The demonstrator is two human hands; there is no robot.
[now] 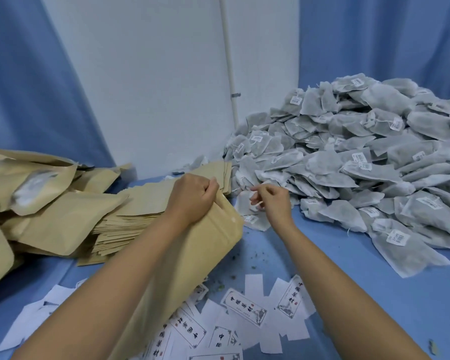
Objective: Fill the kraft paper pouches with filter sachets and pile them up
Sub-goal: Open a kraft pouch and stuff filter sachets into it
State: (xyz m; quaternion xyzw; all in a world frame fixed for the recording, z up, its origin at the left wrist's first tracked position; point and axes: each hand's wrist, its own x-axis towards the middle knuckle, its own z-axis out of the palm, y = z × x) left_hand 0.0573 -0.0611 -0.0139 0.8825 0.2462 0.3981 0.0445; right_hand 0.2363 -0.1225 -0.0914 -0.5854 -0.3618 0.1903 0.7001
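Head view of a packing surface covered in blue cloth. The left hand clenches the upper edge of a large tan kraft paper pouch, which stands tilted toward the viewer, its lower part lying over scattered white paper labels printed with black characters. The right hand reaches to the foot of a big heap of grey-white filter sachets with small white tags; its fingers are curled above one loose filter sachet lying on the cloth just beside the pouch, but whether they actually grasp it or its thread cannot be told. Behind the left hand lies a fanned stack of flat, empty kraft pouches. At far left, bulging kraft pouches lie piled on one another. Dark crumbs speckle the cloth between pouch and heap. Behind: a white wall, a white vertical pipe, and blue curtains.
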